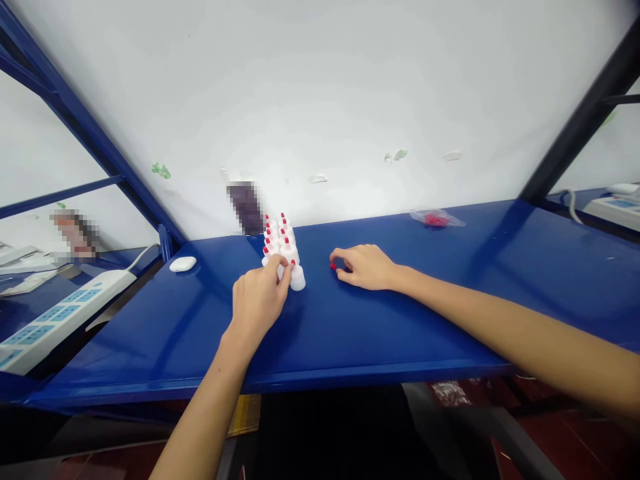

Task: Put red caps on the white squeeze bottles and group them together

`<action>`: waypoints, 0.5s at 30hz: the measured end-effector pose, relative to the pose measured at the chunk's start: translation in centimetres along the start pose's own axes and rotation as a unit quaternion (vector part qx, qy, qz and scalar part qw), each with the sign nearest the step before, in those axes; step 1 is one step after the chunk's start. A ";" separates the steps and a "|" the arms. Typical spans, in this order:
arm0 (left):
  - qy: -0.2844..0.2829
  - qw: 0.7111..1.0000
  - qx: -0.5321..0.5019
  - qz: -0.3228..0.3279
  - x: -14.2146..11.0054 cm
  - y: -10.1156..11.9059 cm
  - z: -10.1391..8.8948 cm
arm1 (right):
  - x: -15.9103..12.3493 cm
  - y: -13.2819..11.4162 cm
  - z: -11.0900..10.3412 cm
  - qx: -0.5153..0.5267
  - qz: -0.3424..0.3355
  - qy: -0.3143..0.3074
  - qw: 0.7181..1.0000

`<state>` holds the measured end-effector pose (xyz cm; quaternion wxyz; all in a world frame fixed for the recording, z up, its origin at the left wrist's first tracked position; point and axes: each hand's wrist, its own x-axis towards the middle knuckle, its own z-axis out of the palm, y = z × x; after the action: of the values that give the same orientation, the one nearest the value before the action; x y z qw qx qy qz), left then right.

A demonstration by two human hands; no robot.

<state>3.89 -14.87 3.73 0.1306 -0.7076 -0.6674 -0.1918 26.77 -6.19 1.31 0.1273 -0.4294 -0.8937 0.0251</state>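
Small white plastic bottles [287, 252] with red tips are bunched in rows at the left middle of the blue table. At the near end of the group, my left hand [256, 301] pinches thumb and forefinger at the red tip of the front white bottle [298, 279], which stands upright. Its other fingers are curled and hide part of the group. To the right, low over the tabletop, my right hand [369, 267] has a small red cap [333, 266] between its curved forefinger and thumb.
A clear plastic bag [437, 219] of red pieces lies at the back right. A white earbud case [183, 264] sits at the left. White power strips [65, 313] lie beyond the blue frame posts. The blue table [320, 333] meets a white wall behind.
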 end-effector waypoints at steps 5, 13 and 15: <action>0.065 0.998 -0.027 0.001 -0.9 0.9 0.1 | 0.1 0.2 0.2 -0.014 -0.029 0.009 0.999; -0.017 0.990 -0.109 0.090 -4.7 2.6 1.3 | 0.3 0.7 0.6 0.003 -0.066 0.019 0.998; -0.062 0.986 -0.112 0.107 -5.0 2.7 1.3 | 0.3 0.8 0.8 0.019 -0.071 0.028 0.997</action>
<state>6.53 -18.99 0.50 0.0286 -0.7959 -0.5686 -0.2062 27.04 -5.37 0.50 0.1617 -0.3627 -0.9175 0.0210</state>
